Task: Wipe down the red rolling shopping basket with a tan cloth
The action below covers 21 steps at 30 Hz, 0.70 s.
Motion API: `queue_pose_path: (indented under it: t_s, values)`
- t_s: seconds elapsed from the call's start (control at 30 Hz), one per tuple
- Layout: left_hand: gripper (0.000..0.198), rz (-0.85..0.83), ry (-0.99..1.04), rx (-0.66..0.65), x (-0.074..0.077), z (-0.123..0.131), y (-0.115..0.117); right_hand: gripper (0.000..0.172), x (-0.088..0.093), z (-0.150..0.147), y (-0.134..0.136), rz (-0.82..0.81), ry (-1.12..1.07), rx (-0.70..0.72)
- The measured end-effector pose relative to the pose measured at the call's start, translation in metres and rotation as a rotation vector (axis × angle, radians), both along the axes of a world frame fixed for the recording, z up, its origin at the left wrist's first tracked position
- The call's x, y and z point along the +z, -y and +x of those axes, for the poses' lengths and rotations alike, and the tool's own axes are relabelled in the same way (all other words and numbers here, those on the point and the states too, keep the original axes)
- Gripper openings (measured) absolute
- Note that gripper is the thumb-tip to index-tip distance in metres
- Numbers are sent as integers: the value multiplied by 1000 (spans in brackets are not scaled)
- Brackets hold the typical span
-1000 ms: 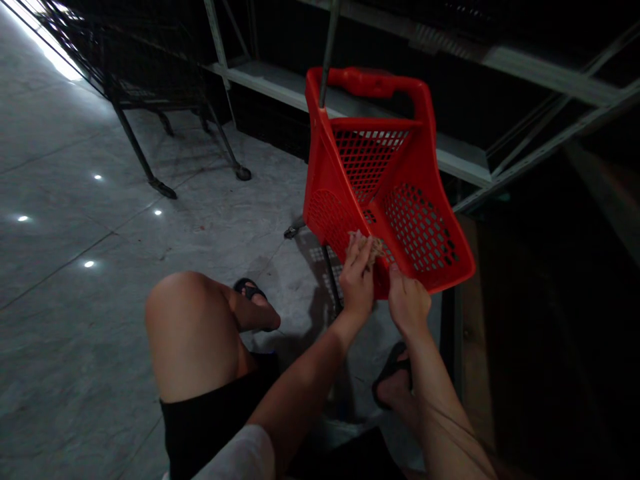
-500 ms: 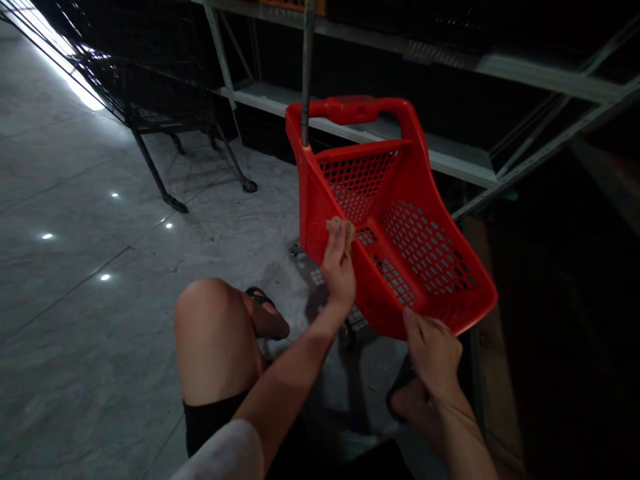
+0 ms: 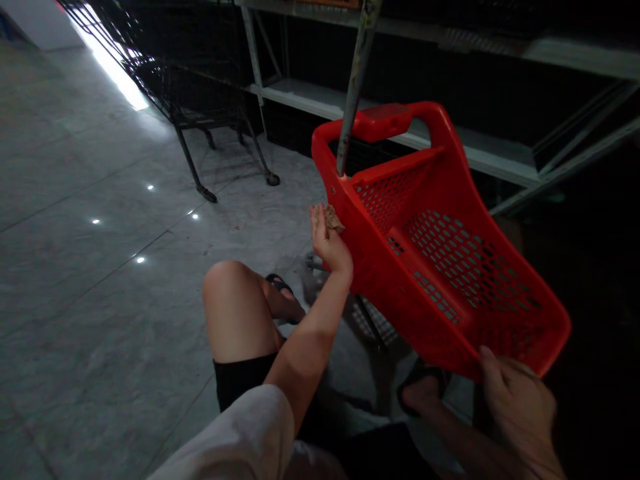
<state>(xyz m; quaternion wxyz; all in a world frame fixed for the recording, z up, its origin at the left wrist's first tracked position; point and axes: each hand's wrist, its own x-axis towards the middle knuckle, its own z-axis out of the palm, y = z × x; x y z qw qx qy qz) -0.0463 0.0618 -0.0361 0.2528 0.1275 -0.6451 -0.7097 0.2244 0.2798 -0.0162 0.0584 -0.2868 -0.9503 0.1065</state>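
While one red basket (image 3: 430, 267) tilts, left hand (image 3: 327, 245) holding one rag (image 3: 333, 219), right hand (image 3: 520, 407) clasping it.

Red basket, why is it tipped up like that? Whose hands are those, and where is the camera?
The camera sits on a person's head and looks down, so you see what that person sees: their own arms and a bare knee. The person is low down near the grey tiled floor.

The red basket is plastic, full of little holes, and it is tilted. A metal pole goes up past its handle.

The left hand presses a small brownish cloth against the outside of the basket. The right hand grips the basket's lower edge.

Behind, in the dark, stand a wire cart on wheels and some pale shelves.
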Motion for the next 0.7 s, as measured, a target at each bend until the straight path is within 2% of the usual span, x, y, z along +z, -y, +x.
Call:
queue_pose_path:
  t_s: [0.17, 0.23, 0.3, 0.43, 0.5, 0.53, 0.6, 0.7]
  values:
    - [53, 18, 69, -274, -36, 104, -51, 71, -1, -7, -13, 54, 43, -37]
    - [52, 47, 103, -331, -36, 117, -62, 71, 0, -13, -14, 51, 44, -30]
    - [53, 57, 41, -292, -19, 101, -60, 71, 0, -18, -14, 44, 13, -10]
    - [52, -40, -182, -215, 23, 40, -46, 71, -3, -26, -11, 55, -26, -7]
    - [52, -95, -158, -236, 25, 29, -50, 73, -5, -30, -10, 75, -30, -15]
    - [54, -109, -108, -252, 20, 32, -56, 73, -6, -32, -8, 89, -28, -20]
    - [59, -121, 2, -303, -2, 52, -73, 72, -7, -39, -4, 116, -7, -36]
    - [66, -141, 47, -424, -37, 105, -99, 66, -5, -52, 6, 146, 71, -57]
